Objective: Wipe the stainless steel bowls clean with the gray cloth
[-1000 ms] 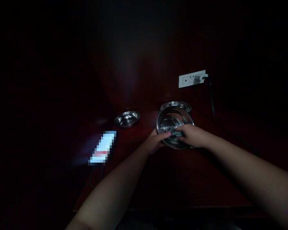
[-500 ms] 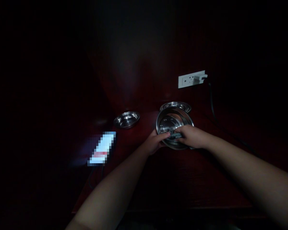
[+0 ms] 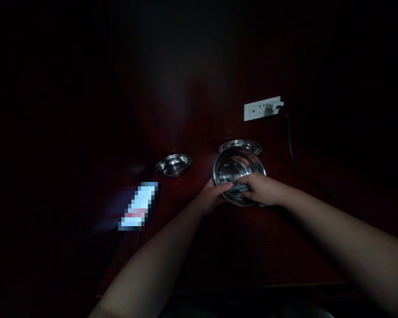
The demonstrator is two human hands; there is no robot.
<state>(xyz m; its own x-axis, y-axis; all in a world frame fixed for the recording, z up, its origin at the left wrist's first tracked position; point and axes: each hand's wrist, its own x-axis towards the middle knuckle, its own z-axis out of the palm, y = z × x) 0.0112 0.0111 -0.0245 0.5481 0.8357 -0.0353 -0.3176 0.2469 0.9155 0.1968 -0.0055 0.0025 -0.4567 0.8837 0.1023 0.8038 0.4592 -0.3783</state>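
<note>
A shiny steel bowl (image 3: pixel 236 165) is tilted toward me on a dark red wooden table (image 3: pixel 252 247). My left hand (image 3: pixel 212 196) grips its near left rim, fingers closed on it. My right hand (image 3: pixel 260 189) is inside the bowl, closed on a dark grey scrubbing pad or cloth (image 3: pixel 236 188) pressed against the bowl's near inner wall. A second steel dish (image 3: pixel 240 145) lies just behind the bowl, mostly hidden by it.
A smaller steel dish (image 3: pixel 173 164) sits to the left. A lit phone (image 3: pixel 138 206) lies nearer left with a cable. A white wall socket (image 3: pixel 258 109) holds a plug with a dark cord (image 3: pixel 290 141) running down right. The surroundings are very dark.
The view has drifted slightly, so everything sits a little further left. My right hand with the pad has shifted a touch inside the bowl; my left hand keeps its grip.
</note>
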